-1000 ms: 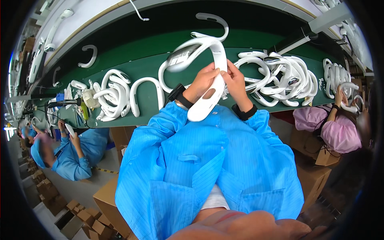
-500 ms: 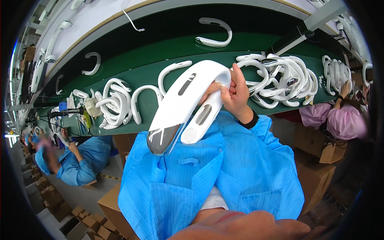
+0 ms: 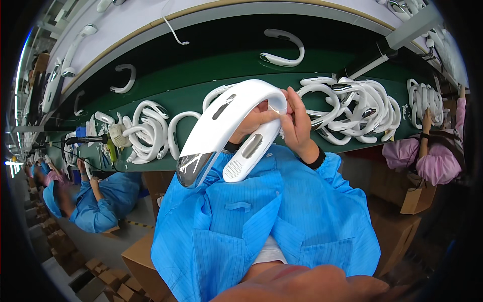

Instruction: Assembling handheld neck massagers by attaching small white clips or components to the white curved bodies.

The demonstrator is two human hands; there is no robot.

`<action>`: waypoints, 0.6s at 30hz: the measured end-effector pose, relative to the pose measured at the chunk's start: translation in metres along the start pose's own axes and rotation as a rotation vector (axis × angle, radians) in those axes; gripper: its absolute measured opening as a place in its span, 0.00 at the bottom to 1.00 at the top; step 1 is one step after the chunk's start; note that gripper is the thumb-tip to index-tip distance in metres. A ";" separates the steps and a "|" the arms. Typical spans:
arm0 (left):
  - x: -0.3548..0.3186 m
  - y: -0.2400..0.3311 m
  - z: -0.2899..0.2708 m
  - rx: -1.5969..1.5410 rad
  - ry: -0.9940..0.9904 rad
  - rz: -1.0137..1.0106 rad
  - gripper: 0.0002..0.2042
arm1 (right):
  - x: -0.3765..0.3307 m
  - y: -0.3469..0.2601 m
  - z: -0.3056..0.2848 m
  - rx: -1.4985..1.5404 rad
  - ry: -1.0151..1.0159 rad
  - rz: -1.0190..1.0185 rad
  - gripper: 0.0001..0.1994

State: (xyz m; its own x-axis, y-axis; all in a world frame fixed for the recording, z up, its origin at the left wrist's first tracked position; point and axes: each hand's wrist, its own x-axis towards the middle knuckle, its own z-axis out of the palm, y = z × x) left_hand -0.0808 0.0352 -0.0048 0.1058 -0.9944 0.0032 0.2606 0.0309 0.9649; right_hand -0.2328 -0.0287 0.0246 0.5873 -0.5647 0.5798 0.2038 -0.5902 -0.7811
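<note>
A white U-shaped neck fan (image 3: 209,133) with a glossy dark grey tip hangs in front of my chest, its bend away from me and its two ends toward me. My left hand (image 3: 247,123) is partly hidden behind the wide arm; its thumb and fingers close on the inside of the bend. At the right of the bend, my right hand (image 3: 301,130) pinches the band, thumb close to the left fingertips, with other fingers raised along the outside. Whether a small part lies between the fingertips cannot be made out.
Piles of white neck fans lie on the green bench (image 3: 201,83), a left pile (image 3: 146,133) and a larger right pile (image 3: 362,108). A raised shelf (image 3: 216,12) crosses the far side. Co-workers sit at left (image 3: 108,201) and right (image 3: 432,156). Cardboard boxes (image 3: 143,261) stand below.
The neck fan has shifted slightly left, its dark tip rising a little. More of my left hand shows beneath the bend. Both hands keep hold, and most of the bench scene has shifted in view.
</note>
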 end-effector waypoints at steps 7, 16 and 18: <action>-0.004 0.024 0.008 0.024 0.055 0.165 0.19 | 0.009 -0.014 -0.003 -0.010 -0.102 0.047 0.31; 0.006 -0.003 0.017 -0.267 0.037 0.019 0.16 | 0.007 -0.001 -0.003 -0.002 -0.170 0.471 0.30; 0.010 0.004 0.023 -0.324 0.052 -0.058 0.14 | 0.003 0.015 0.000 0.141 -0.103 0.485 0.31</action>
State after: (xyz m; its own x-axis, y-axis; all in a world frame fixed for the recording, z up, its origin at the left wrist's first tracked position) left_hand -0.1006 0.0231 0.0048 0.1285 -0.9892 -0.0705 0.5583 0.0134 0.8296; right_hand -0.2279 -0.0387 0.0145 0.7134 -0.6900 0.1223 -0.0122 -0.1867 -0.9823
